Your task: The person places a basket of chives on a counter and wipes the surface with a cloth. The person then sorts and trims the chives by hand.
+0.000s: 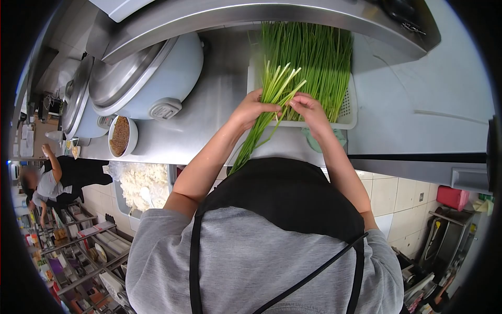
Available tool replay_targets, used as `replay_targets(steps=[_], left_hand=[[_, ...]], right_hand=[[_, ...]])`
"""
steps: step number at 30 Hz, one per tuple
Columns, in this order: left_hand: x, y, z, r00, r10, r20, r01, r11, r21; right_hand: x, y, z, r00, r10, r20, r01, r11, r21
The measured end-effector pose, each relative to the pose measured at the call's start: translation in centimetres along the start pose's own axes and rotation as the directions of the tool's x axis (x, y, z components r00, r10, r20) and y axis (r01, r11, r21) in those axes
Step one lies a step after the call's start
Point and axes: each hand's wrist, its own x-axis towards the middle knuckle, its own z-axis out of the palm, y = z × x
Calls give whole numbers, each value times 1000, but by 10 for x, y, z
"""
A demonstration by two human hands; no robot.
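My left hand (252,109) is wrapped round a bunch of long green stalks (258,131) with pale white ends pointing up and away from me. The green ends hang down toward my black apron. Beside it, my right hand (308,107) pinches a stalk near the pale ends, its fingertips pressed together. Both hands are above the near edge of a white perforated basket (347,123). Many more green stalks (314,57) lie lengthwise in the basket, their far ends passing under a metal shelf.
Two large rice cookers (172,68) (78,104) stand at the left. Near them is a white bowl (133,137) of brown grains. A tub of white food (142,186) sits below the counter. Other people (49,183) are at the far left. A metal shelf (230,14) crosses the top.
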Motion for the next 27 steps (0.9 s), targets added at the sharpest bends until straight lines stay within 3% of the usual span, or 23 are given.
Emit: replay_targets(steps=[4,9,17,23,27], left_hand=[[0,-4,5,999,8,-38,-9,1000,-19],[0,-6,10,997,64,-53,-64,998,2],[-2,-5,14,996,50,-74,-56,995,-82],[0,-9,10,997,61,-40,-59,997,48],[2,-7,7,997,70,-41,-72,997,-42]], right_hand=[[4,6,0,999,2,42,-4,999,41],[1,2,0,999,-30,36,34,994,-105],[1,6,1,999,-13,-30,12,999,-41],[1,4,1,999,-3,-47,2,1000,-11],[2,6,-2,997,-45,-58,41,996,-80]])
